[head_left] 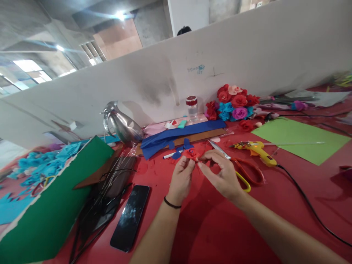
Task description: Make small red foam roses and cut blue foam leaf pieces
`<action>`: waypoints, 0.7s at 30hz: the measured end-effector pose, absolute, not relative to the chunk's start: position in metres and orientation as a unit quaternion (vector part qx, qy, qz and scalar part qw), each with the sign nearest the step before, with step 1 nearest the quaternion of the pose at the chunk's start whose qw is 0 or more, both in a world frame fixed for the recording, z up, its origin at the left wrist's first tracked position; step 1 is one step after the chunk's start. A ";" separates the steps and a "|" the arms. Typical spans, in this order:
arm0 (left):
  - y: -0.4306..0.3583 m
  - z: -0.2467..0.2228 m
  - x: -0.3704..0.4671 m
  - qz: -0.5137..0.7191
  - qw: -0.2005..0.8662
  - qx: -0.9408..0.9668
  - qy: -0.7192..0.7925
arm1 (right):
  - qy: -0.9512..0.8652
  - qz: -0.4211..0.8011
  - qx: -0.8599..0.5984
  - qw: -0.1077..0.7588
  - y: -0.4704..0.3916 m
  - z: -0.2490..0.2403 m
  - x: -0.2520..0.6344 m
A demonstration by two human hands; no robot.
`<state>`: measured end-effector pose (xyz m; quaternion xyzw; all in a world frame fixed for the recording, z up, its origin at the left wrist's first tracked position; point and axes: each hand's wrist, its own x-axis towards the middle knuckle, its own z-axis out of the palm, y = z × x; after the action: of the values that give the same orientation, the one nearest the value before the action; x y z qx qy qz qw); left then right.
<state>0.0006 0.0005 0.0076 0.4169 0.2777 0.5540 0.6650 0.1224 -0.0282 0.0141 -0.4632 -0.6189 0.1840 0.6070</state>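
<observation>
Near the middle of the red table, my left hand (182,176) has its thumb and fingers pinched on a piece of red paper (194,153). From the other side, my right hand (220,172) touches the same red paper, thumb and index fingertip together at its lower edge. Blue paper pieces (187,143) and a white-and-blue marker (169,155) lie just beyond the fingers. Scissors with red and yellow handles (249,171) rest beside my right hand, partly behind it. A yellow glue gun (260,151) lies farther right.
A metal jug (123,124), a jar (191,106) and paper flowers (238,102) stand along the wall. A phone (130,218) and green board (63,194) are at left. Blue strips (187,130) lie ahead; a light green sheet (305,141) and black cord (305,205) are at right.
</observation>
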 end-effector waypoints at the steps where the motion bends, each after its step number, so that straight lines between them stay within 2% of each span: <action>1: 0.001 0.007 0.000 0.550 0.661 0.431 0.274 | -0.614 0.195 -0.460 0.611 -0.028 0.015 0.124; 13: 0.007 0.007 -0.009 0.511 0.603 0.532 0.303 | -0.607 0.308 -0.415 0.603 -0.023 0.010 0.126; 21: 0.004 0.010 -0.011 0.569 0.573 0.488 0.331 | -0.618 0.193 -0.437 0.624 -0.020 0.003 0.127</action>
<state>-0.0107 0.0043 0.0099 0.4882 0.3309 0.5687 0.5733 0.1271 -0.0198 0.0034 -0.4371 -0.6181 0.1930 0.6242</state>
